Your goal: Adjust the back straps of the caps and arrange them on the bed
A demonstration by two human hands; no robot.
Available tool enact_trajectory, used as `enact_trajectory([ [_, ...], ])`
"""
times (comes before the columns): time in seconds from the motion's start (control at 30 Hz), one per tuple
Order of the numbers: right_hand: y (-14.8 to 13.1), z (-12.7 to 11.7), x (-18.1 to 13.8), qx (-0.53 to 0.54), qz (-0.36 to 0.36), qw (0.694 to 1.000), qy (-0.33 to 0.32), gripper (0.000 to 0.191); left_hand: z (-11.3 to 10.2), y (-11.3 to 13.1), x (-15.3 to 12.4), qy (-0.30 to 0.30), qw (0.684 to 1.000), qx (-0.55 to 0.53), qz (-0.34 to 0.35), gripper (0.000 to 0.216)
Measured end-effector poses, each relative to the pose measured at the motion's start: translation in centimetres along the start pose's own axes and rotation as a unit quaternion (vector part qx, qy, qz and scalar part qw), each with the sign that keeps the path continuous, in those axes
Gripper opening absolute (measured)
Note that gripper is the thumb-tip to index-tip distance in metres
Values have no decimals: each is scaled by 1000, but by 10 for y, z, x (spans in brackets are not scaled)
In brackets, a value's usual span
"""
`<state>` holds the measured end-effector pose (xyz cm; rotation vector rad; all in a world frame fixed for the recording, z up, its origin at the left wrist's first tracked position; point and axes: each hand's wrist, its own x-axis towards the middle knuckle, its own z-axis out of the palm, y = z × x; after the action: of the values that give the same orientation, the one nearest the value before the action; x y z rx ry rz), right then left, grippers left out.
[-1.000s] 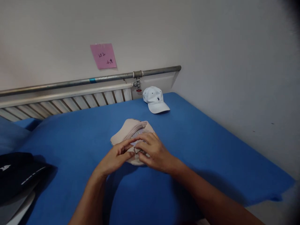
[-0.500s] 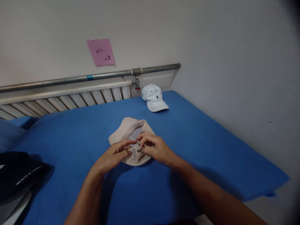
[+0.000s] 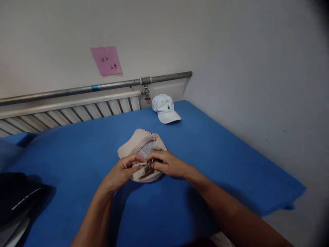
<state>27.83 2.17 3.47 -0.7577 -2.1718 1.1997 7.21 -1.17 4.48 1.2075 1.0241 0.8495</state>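
A beige baseball cap (image 3: 136, 142) lies on the blue-covered surface with its inside partly showing and its brim toward the upper left. At the cap's back edge, my left hand (image 3: 123, 171) pinches the strap end with thumb and fingers. My right hand (image 3: 167, 164) has its fingertips closed on the strap (image 3: 147, 168) just to the right, and the two hands nearly meet there. What exactly lies between the fingertips is partly hidden. Farther back, a white baseball cap (image 3: 166, 109) with a small dark emblem sits upright, untouched.
Dark clothing or caps (image 3: 20, 195) lie at the left edge of the blue sheet (image 3: 84, 147). Behind it run a radiator (image 3: 77, 115) and a metal pipe (image 3: 113, 84) with a red-handled valve (image 3: 147, 98). A pink note (image 3: 106, 61) is on the wall.
Both hands have drawn closer together at the cap's strap, and the metal buckle seen before is now covered. The right fingers have closed in. The view has shifted slightly.
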Motion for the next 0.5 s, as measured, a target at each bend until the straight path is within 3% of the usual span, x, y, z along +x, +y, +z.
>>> enact_trajectory([
  [0.1,2,2,2,-17,3,998,62,14,-3,-2,0,-4,1000,6,14,20],
  [0.23,7,3,7,-20,42,979,196,13,-4,1,-4,-12,999,25,37,18],
  [0.37,14,-4,7,159,118,937,287,6,-10,4,-8,-8,995,56,85,18],
  [0.43,14,-11,5,272,123,905,303,7,-21,1,-7,58,986,62,141,23],
  [0.5,12,-16,3,362,88,872,319,8,-36,-7,-2,161,963,96,194,32],
])
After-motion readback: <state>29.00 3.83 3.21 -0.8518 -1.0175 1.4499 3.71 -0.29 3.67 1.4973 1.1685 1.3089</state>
